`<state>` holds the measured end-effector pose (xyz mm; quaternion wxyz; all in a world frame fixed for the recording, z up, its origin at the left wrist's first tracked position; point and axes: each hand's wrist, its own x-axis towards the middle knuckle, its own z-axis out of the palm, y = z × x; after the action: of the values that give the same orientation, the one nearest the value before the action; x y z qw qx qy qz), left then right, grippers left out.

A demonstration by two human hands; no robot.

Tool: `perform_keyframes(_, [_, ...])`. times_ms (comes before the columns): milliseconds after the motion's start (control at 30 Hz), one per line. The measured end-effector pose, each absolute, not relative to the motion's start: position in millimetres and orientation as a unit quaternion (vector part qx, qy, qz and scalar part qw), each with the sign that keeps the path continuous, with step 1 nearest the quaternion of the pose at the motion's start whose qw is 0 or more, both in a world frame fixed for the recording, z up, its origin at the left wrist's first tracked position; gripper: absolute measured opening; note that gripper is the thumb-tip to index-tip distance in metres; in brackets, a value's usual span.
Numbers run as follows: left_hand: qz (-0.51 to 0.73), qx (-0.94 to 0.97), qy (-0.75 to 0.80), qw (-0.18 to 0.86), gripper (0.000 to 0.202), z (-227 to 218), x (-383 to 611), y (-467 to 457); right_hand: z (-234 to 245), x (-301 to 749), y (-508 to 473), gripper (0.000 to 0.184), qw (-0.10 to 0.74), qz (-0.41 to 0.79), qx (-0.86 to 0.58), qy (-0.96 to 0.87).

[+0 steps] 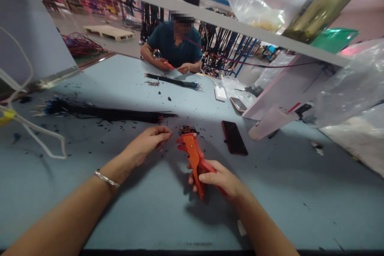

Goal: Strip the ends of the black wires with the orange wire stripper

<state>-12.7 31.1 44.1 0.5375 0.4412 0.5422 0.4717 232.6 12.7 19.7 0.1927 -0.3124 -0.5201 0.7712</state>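
My right hand (222,178) is wrapped around the handles of an orange-red wire stripper (192,150), its jaws pointing away from me. Left of the jaws and a short way apart from them, my left hand (150,144) is closed in a pinch; whatever lies between its fingertips is too small to make out. Just past the tool's head is a small heap of black and copper-coloured wire bits (187,129). A long bundle of black wires (111,114) lies beyond my left hand, its ends bluish on the left and orange on the right.
Across the blue-grey table (144,220), a person (171,46) holds a red tool near a second wire bundle (175,81). Phones (235,137) and a white box (220,93) lie to the right. White cable (36,136) loops at left; plastic bags (354,84) crowd the right.
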Motion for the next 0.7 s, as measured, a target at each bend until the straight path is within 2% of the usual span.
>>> perform_keyframes(133, [0.330,0.539,0.552,0.545,0.009,49.8,-21.7,27.6,19.7,232.2,12.3,0.040,0.196,0.772,-0.316,-0.516])
perform_keyframes(233, [0.270,0.561,0.534,0.572,0.006,48.1,-18.6,24.7,19.1,231.7,12.1,0.040,0.195,0.773,-0.311,-0.517])
perform_keyframes(300, [0.300,0.565,0.517,0.568,0.006,43.5,-11.0,24.2,18.5,231.6,12.6,0.040,0.198,0.773,-0.310,-0.517])
perform_keyframes(467, [0.464,0.538,0.495,0.500,0.014,26.4,1.9,29.5,17.6,233.0,15.4,0.039,0.231,0.764,-0.320,-0.510])
perform_keyframes(700, [0.506,0.500,0.565,0.419,0.016,24.1,-7.8,33.4,16.5,232.4,15.5,0.036,0.264,0.775,-0.319,-0.477])
